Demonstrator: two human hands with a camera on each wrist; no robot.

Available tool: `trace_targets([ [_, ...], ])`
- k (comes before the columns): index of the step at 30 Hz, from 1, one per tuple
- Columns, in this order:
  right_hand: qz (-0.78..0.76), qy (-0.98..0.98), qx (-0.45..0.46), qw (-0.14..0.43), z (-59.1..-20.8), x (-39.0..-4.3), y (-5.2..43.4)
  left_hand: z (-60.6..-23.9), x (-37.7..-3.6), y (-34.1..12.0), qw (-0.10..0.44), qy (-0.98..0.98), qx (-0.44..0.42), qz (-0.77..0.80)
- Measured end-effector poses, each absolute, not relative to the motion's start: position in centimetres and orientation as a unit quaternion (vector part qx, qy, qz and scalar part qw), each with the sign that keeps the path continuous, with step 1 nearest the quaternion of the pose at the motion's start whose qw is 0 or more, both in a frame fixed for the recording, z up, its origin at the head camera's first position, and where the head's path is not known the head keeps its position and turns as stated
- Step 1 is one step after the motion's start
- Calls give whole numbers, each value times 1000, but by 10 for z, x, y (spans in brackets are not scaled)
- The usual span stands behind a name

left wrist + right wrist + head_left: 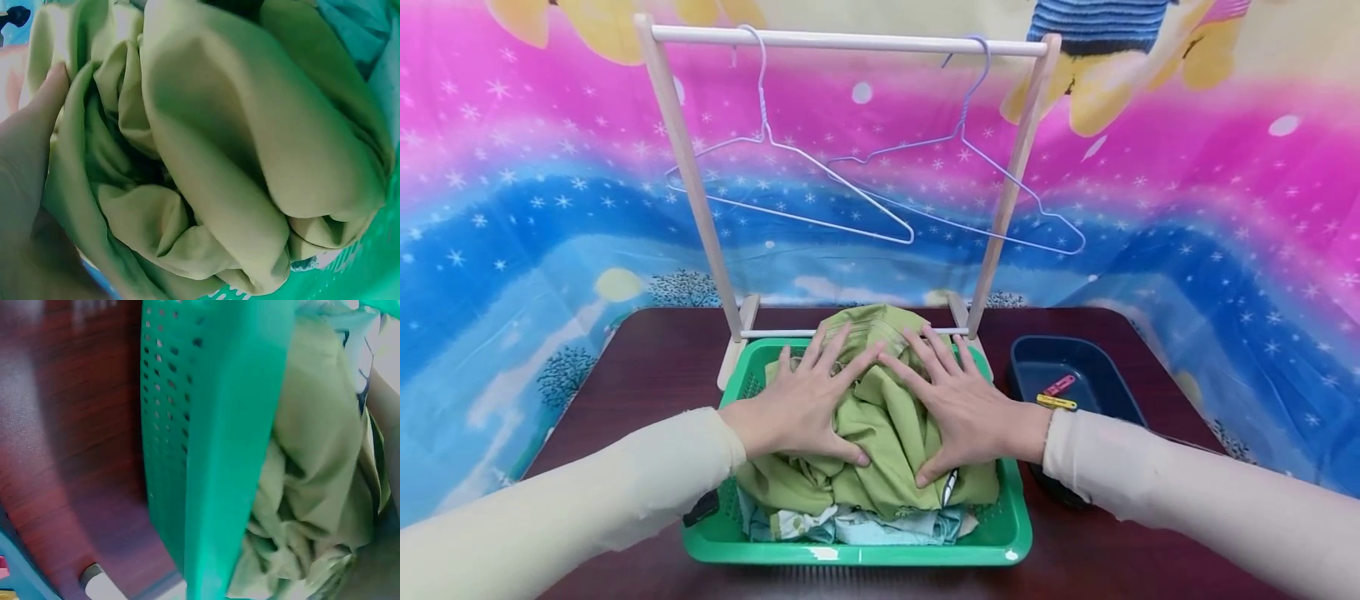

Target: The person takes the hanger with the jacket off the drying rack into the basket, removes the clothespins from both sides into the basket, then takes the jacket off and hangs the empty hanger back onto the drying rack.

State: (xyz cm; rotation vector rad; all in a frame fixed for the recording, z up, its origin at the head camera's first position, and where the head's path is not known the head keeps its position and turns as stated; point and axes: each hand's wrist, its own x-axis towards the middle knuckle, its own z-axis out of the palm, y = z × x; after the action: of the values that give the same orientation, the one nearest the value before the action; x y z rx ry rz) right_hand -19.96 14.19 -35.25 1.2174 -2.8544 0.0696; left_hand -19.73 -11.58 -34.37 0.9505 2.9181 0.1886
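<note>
A wooden clothes rack (850, 40) with two wire hangers (790, 179) stands just behind the green basket (1009, 533). In the basket lies a crumpled green garment (891, 417) atop pale blue cloth (880, 525). On the garment the left hand (805, 404) and right hand (958, 408) press flat, fingers spread and straight; right of the basket sits a dark blue tray (1101, 367) holding clips (1057, 402).

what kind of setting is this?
Probably a staged tabletop laundry setup, not a home: a small wooden rack with wire hangers, a green basket of clothes, and a printed backdrop behind.
</note>
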Motion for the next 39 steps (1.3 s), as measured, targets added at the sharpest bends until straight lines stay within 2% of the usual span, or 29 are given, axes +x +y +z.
trace_targets([
  [5, 31, -924, 379, -50, -353, -206, 139, -345, -201, -112, 199, 947, 249, 37],
  [10, 21, -922, 359, -146, -351, -207, 136, -346, -200, -109, 264, 936, 232, 8],
  [14, -11, -916, 346, -203, -351, -208, 128, -348, -198, -108, 291, 931, 221, -5],
  [21, -66, -910, 316, -261, -358, -214, 115, -355, -202, -101, 315, 925, 205, -46],
  [30, -90, -908, 300, -278, -386, -227, 115, -364, -202, -89, 322, 922, 179, -121],
  [39, -148, -907, 273, -284, -381, -223, 106, -365, -201, -75, 347, 915, 149, -138],
])
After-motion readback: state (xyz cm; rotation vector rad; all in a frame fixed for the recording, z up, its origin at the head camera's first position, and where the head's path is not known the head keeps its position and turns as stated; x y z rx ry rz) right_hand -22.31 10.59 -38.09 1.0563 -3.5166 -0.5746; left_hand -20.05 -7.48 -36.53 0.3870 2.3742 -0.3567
